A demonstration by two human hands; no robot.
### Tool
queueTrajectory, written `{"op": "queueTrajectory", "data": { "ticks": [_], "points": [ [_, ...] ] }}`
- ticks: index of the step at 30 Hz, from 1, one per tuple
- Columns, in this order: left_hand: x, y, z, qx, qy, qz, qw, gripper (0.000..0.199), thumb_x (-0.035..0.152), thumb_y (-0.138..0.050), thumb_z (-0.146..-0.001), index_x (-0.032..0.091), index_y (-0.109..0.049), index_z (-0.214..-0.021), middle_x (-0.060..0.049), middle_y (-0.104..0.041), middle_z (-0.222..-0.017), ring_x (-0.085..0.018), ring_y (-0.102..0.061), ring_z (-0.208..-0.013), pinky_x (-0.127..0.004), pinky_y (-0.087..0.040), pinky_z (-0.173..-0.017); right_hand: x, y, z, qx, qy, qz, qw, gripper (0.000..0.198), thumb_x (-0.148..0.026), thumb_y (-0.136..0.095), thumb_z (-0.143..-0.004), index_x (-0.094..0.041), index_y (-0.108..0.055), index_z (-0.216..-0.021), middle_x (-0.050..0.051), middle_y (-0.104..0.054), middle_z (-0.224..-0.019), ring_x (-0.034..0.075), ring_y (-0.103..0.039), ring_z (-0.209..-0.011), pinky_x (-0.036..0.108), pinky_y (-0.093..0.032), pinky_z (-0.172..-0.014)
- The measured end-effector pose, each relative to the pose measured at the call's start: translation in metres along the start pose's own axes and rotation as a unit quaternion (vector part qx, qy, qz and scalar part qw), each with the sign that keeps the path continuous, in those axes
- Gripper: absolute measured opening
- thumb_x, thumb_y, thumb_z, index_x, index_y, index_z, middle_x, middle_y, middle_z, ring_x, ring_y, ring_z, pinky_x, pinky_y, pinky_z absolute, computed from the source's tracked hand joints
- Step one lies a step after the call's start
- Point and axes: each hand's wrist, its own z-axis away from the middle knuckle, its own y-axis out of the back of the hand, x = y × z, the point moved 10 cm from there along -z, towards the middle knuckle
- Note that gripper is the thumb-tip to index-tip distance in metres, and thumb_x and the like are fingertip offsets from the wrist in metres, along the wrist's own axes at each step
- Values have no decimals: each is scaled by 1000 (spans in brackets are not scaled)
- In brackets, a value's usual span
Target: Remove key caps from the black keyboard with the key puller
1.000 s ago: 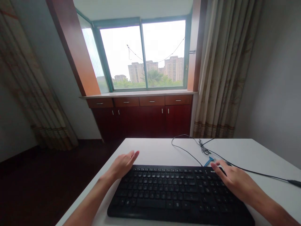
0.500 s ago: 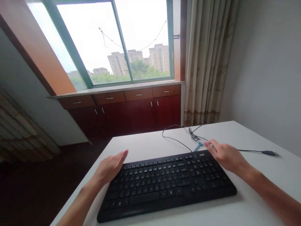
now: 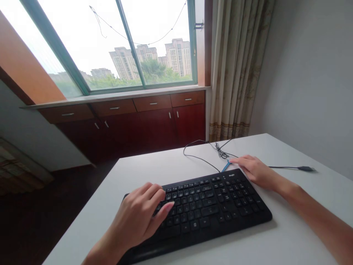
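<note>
A black keyboard [image 3: 212, 206] lies at a slant on the white table [image 3: 300, 228]. Over its left end rests my left hand [image 3: 140, 209], palm down, fingers curved together and thumb held apart. It covers many of the left keys, and nothing is seen in its grasp. My right hand [image 3: 255, 171] reaches past the keyboard's far right corner with its fingers stretched out. Its index fingertip meets the head of a small blue T-shaped tool [image 3: 226, 166], which lies just behind the keyboard. The undersides of the right fingers are hidden.
A thin black cable [image 3: 198, 157] runs from the keyboard's back to a coiled bundle [image 3: 222, 151] by the far edge. A black USB plug [image 3: 306, 168] lies at right. Beyond the table stand red cabinets [image 3: 154, 127] under a window, and a curtain [image 3: 234, 73].
My left hand has moved from the keyboard's left edge onto its keys. My right hand has slid forward, its index finger now at the blue tool. The view has shifted slightly.
</note>
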Motion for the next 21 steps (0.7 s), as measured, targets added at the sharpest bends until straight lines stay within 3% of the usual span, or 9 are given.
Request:
{"op": "queueTrajectory", "data": {
  "ticks": [5,9,16,21],
  "points": [
    [27,-7,-2,-10,-48,52,997,21,32,-48,-102,21,-57,-88,-7,-63,-87,-21,-55,-77,-33,-46,-69,3,-9,-2,-37,-3,41,998,38,-27,-47,-100,-27,-69,-131,8,-67,-140,29,-60,-128,50,-42,-110],
    [23,-14,-3,-22,-39,66,997,23,29,-46,-103,20,-57,-84,-6,-63,-85,-19,-56,-76,-31,-48,-69,11,-8,0,-22,-14,64,998,35,-30,-46,-101,-24,-74,-122,13,-69,-135,32,-62,-123,56,-41,-106],
    [17,-19,0,-37,-33,68,996,25,28,-45,-104,20,-57,-84,-6,-63,-88,-19,-57,-78,-31,-47,-70,17,-3,4,-2,-25,64,998,32,-32,-50,-99,-23,-74,-118,13,-69,-121,30,-64,-112,49,-48,-99],
    [17,-20,1,-39,-35,72,996,24,28,-45,-104,19,-58,-86,-6,-63,-89,-20,-57,-79,-32,-46,-71,16,-1,4,10,-36,66,997,38,-31,-51,-99,-18,-67,-131,14,-67,-134,31,-61,-122,48,-47,-105]
  ]
}}
